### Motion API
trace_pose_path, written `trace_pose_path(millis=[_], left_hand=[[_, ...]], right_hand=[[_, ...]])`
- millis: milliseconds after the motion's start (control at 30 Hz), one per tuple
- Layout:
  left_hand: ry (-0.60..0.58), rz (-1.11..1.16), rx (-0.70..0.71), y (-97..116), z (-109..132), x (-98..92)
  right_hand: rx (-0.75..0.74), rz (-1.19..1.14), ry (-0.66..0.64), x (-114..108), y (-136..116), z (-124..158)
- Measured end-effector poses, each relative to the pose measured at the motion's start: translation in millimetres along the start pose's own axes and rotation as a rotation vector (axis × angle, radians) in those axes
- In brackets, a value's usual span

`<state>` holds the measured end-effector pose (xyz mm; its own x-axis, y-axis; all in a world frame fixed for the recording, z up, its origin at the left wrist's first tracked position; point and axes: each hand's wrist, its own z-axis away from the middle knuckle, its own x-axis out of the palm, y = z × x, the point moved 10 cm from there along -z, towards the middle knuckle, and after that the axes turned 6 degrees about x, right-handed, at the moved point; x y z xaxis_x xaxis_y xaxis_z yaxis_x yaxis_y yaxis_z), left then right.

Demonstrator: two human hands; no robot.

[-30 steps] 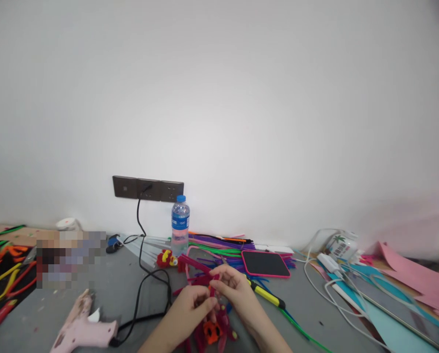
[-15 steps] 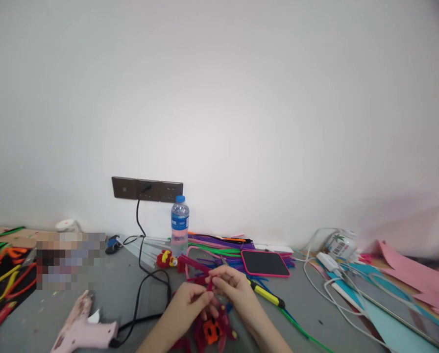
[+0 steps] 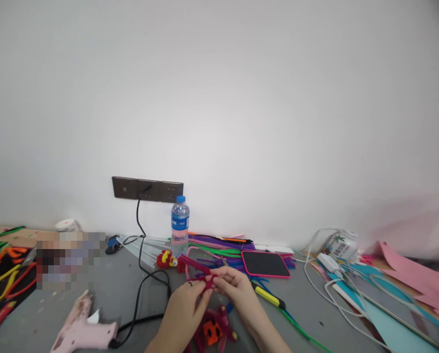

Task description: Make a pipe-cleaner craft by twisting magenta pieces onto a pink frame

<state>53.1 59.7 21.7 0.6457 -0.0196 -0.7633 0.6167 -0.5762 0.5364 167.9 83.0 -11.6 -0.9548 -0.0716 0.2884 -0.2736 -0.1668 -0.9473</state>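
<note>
Both my hands meet at the lower middle, pinching a dark pink pipe cleaner between the fingertips. My left hand is closed on it from the left, with a dark ring or mark on one finger. From the right, my right hand grips the same piece with thumb and forefinger. Just below them lies a dark pink pipe-cleaner figure with an orange, black-spotted part, partly hidden by my left hand. More dark pink strands stretch behind the fingers.
A pink glue gun with a black cord lies left. Behind are a water bottle, a small red-and-yellow figure, purple and green pipe cleaners and a phone. A yellow-black cutter, white cables and pliers flank them.
My left hand has turned over and moved up against the right fingertips, so its back now shows. The right hand has hardly moved.
</note>
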Motion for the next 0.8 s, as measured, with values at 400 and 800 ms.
trace_pose_path(millis=[400, 800], left_hand=[[0.108, -0.028, 0.031, 1, 1, -14.9], [0.122, -0.261, 0.182, 17, -1, -10.5]], right_hand=[[-0.048, 0.054, 0.070, -9, -6, -3], [-0.055, 0.100, 0.089, -11, -8, -5]])
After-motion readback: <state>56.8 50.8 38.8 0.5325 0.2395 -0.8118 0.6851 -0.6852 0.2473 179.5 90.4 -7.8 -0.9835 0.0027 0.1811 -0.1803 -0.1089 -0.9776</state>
